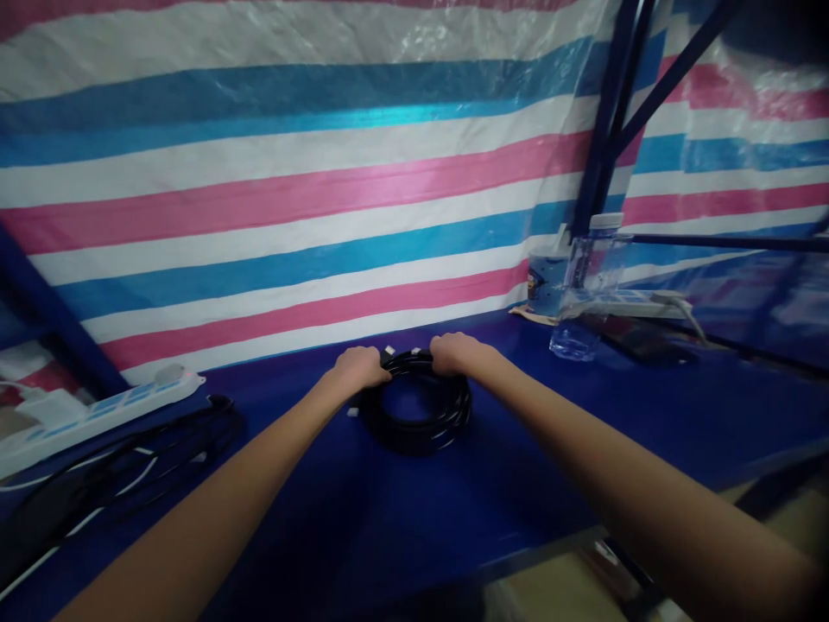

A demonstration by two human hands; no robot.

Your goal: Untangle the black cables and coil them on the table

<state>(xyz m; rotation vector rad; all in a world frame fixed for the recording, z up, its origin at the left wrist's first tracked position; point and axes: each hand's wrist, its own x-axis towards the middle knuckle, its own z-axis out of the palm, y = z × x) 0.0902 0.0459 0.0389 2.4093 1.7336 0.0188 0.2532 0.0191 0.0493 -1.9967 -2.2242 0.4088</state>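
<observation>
A coil of black cable (pixel 414 436) lies on the blue tabletop (pixel 363 544) in front of me. My left hand (pixel 360 368) is closed on the coil's far left side, fingers curled round it. On the far right side, my right hand (pixel 452 352) grips the same coil. Pale connector ends (pixel 389 351) poke out beside my left hand and between the two hands. Another small light end (pixel 353 412) shows at the coil's left edge. My fingertips are mostly hidden behind the hands and the cable.
At left a white power strip (pixel 139 399) lies beside tangled black and white cords (pixel 161 453). A clear plastic bottle (pixel 586 294), a patterned cup (pixel 546 281), a dark phone-like slab (pixel 638 341) and another power strip (pixel 615 301) stand at the back right. Striped sheeting (pixel 311 190) hangs behind.
</observation>
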